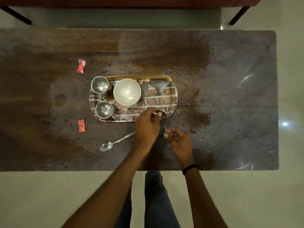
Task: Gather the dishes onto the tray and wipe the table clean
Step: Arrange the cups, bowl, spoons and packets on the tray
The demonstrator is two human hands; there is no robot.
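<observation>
A dark, mottled table (pixel 230 63) is pictured from above, its glossy top marked by speckled patches. A patterned tray (pixel 175 94) is set near the middle, with two red sachets (pixel 81 66) (pixel 82 125) laid to its left and a steel spoon (pixel 106 146) nearer the front edge.

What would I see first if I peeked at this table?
The shiny brick-patterned tray in the middle of the dark table carries a pale round bowl and two steel cups on its left side. At its near right corner the left hand and right hand hold a small steel spoon between them. A second steel spoon lies on the table nearby, and two red sachets lie further left.
</observation>
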